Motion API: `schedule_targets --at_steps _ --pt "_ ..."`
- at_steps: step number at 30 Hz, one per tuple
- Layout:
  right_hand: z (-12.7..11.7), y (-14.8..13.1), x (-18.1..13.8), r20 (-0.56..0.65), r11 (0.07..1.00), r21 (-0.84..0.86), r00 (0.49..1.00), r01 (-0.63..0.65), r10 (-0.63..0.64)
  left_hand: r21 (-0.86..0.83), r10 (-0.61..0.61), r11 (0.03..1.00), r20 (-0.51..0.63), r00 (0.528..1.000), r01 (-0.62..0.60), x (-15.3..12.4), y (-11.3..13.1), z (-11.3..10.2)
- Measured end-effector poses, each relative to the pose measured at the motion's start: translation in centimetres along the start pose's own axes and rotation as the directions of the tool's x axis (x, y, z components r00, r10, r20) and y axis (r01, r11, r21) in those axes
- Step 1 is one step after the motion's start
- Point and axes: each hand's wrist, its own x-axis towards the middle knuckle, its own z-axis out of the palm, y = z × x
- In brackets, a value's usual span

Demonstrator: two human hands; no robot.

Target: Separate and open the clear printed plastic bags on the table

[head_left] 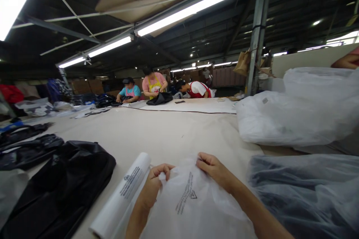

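Note:
A clear plastic bag [193, 201] with black printed text lies on the beige table [157, 134] in front of me. My left hand [154, 185] pinches its top edge on the left, fingers closed on the film. My right hand [214, 170] grips the same edge a little to the right, also closed. A white roll of printed plastic bags [120, 198] lies just left of my left hand, pointing away from me.
A black garment [64, 186] is heaped at the left, with more dark garments [25, 145] behind it. Bagged items fill the right: a dark one [305, 190] close by, white ones [297, 115] farther. Three people [153, 86] work at the far end. A steel post [256, 33] stands right.

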Motion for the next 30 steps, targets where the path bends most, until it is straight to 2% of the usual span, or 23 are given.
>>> schedule_targets --at_steps 2,4,6,8,10,14,16,18,21,23,26,28,30 --pt "-0.7 -0.3 -0.1 -0.014 1.0 0.027 1.0 -0.004 0.004 0.112 -0.013 0.994 0.031 0.999 0.01 -0.2 0.5 0.1" --pt "-1.1 -0.9 -0.4 0.031 0.999 -0.006 0.999 -0.034 0.034 0.201 -0.005 0.98 0.044 0.999 -0.004 -0.4 1.0 0.3" --pt "-1.2 -1.6 -0.9 0.166 0.988 -0.117 0.979 -0.102 0.12 0.241 0.022 0.97 0.062 0.998 -0.036 -0.5 1.3 0.4" --pt "-1.0 -1.9 -1.2 0.31 0.954 -0.264 0.924 -0.142 0.223 0.242 0.038 0.969 0.075 0.996 -0.055 -0.5 1.4 0.5" --pt "-0.8 -1.8 -1.2 0.354 0.927 -0.35 0.898 -0.133 0.262 0.259 0.032 0.965 0.019 0.999 -0.036 -0.4 1.3 0.7" --pt "-0.6 -1.6 -0.9 0.229 0.945 -0.324 0.966 -0.043 0.122 0.308 -0.03 0.945 -0.242 0.97 0.107 0.1 0.6 1.1" --pt "-0.7 -2.0 -1.0 0.184 0.947 -0.32 0.983 0.041 0.019 0.301 -0.053 0.943 -0.282 0.958 0.141 0.3 0.2 1.3" --pt "-0.8 -2.5 -1.1 0.155 0.908 -0.4 0.985 0.126 -0.068 0.285 -0.104 0.944 -0.219 0.97 0.165 0.4 -0.1 1.3" --pt "-1.0 -2.9 -1.2 0.108 0.777 -0.6 0.982 0.188 -0.154 0.28 -0.194 0.938 -0.067 0.979 0.205 0.3 -0.2 1.3" --pt "-1.0 -2.8 -1.1 0.091 0.717 -0.67 0.98 0.193 -0.178 0.308 -0.195 0.93 -0.05 0.98 0.2 0.4 -0.3 1.3" --pt "0.0 -3.1 -1.2 0.153 0.762 -0.609 0.975 0.223 -0.163 0.398 -0.063 0.912 -0.098 0.993 0.097 0.8 -1.1 1.5" --pt "1.6 -4.0 -1.8 0.258 0.836 -0.48 0.954 0.265 -0.154 0.475 0.016 0.879 -0.09 0.996 0.029 1.2 -1.9 1.6" --pt "3.6 -5.5 -3.1 0.392 0.91 -0.317 0.911 0.266 -0.129 0.558 0.074 0.83 -0.126 0.989 0.009 1.6 -2.8 1.4"
